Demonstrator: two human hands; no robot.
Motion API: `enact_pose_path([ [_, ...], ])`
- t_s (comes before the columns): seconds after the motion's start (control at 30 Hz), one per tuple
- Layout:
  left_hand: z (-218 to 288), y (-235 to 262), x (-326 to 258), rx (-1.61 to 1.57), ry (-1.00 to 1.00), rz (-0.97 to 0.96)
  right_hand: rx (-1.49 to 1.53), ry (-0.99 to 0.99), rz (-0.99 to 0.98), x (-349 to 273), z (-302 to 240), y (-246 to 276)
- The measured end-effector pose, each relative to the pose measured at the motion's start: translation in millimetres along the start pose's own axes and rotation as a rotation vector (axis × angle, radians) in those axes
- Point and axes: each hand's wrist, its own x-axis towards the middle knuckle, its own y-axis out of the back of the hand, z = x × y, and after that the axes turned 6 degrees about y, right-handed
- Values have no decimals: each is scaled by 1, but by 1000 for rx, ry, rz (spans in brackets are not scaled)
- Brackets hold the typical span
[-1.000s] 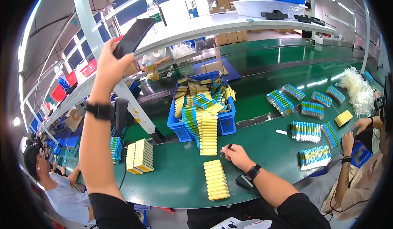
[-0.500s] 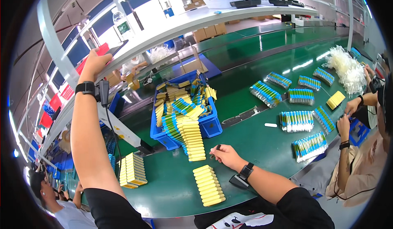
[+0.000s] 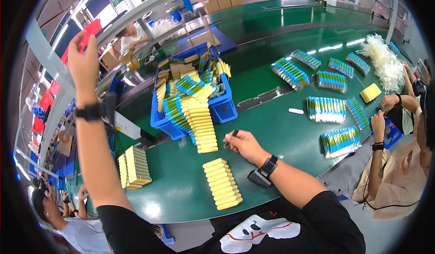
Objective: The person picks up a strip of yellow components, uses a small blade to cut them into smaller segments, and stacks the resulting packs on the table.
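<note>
My left hand [image 3: 85, 65] is raised at the shelf, with thumb and fingers apart beside a red plastic bin [image 3: 93, 27]. My right hand [image 3: 247, 147] is pinched on a small dark object [image 3: 234, 133] whose kind I cannot make out, above the green table. Just left of it, a row of yellow tube-like pieces [image 3: 202, 127] hangs out of a blue crate [image 3: 225, 113] heaped with yellow and blue-green pieces. Nearer me lies a separate row of yellow pieces [image 3: 222, 183]. A stacked yellow block [image 3: 134, 168] stands farther left.
Several bundles of blue-green packets [image 3: 326, 109] lie on the green table [image 3: 267, 127] at right, beside a small white piece [image 3: 296, 111]. A heap of clear plastic wrappers [image 3: 383, 63] is beyond them. A co-worker's hands [image 3: 383, 113] work at far right. A metal post [image 3: 131, 131] stands left of the crate.
My view has tilted, so the table and its items sit higher and the shelf top has mostly left view. My left thumb and fingers have spread at the red bin. My right hand keeps its pinch.
</note>
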Motion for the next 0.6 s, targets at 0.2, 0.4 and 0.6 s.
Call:
enact_pose_path([
  [0.2,23,17,-236,-229,464,-1091,33,-44,11,-4,-9,-7],
  [0.4,-38,4,-340,-590,856,-1250,49,-17,-82,-1,-1,-2],
  [0.6,-36,0,-347,-739,932,-1304,66,-89,-131,12,4,-2],
])
